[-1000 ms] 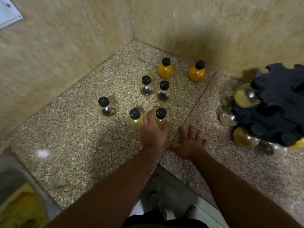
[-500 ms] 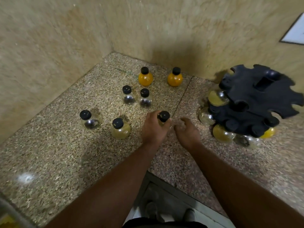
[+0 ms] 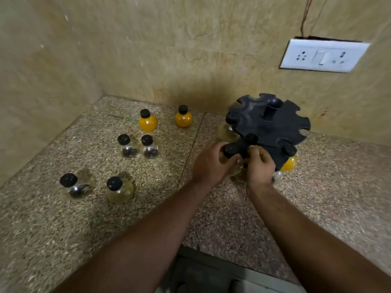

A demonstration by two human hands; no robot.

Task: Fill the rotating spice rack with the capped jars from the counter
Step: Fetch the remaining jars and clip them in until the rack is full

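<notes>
The black rotating spice rack stands at the back right of the counter, with several jars hanging in its slots. My left hand is shut on a round jar with a black cap and holds it against the rack's near edge. My right hand grips the rack's rim beside that jar. Several capped jars stand on the counter to the left: two orange ones at the back, two clear ones in the middle, a clear one and a yellowish one nearest me.
The granite counter sits in a corner between two beige stone walls. A white socket plate is on the wall above the rack. The counter's front edge and the floor show below my arms.
My left hand lifted the jar off the counter and carried it right to the rack. My right hand rose from the counter to the rack's rim. The view swung right.
</notes>
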